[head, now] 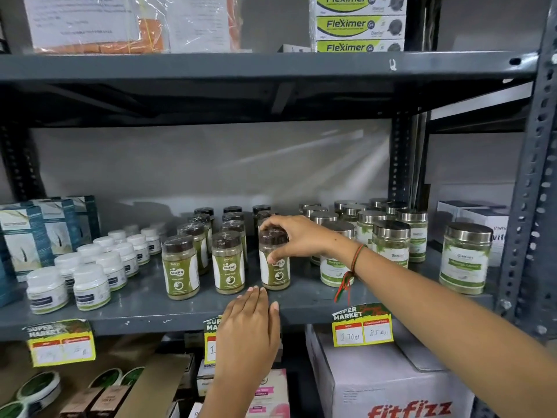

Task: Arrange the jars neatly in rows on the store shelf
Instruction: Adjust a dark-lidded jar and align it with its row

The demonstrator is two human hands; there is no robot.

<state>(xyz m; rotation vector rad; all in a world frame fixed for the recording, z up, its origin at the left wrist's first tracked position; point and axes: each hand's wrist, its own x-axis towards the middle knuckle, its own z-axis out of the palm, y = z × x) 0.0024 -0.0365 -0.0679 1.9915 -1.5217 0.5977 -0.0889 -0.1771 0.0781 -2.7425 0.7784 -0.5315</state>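
Note:
Dark-lidded jars of green powder stand in three rows on the grey shelf point(144, 309). My right hand point(297, 236) grips the front jar of the right row point(275, 276) around its lid and upper body; the jar stands upright on the shelf. Beside it stand the front middle jar point(228, 263) and the front left jar point(180, 267). My left hand point(248, 330) rests flat on the shelf's front edge, fingers together, just below the gripped jar and holding nothing. Steel-lidded jars point(391, 242) cluster behind my right arm, and one point(465, 257) stands apart at the right.
Small white jars point(90, 286) fill the shelf's left part, with blue boxes point(27, 236) behind them. Yellow price tags point(361, 325) hang off the shelf edge. A white carton point(391, 387) sits below. The upright post point(524, 206) bounds the right side.

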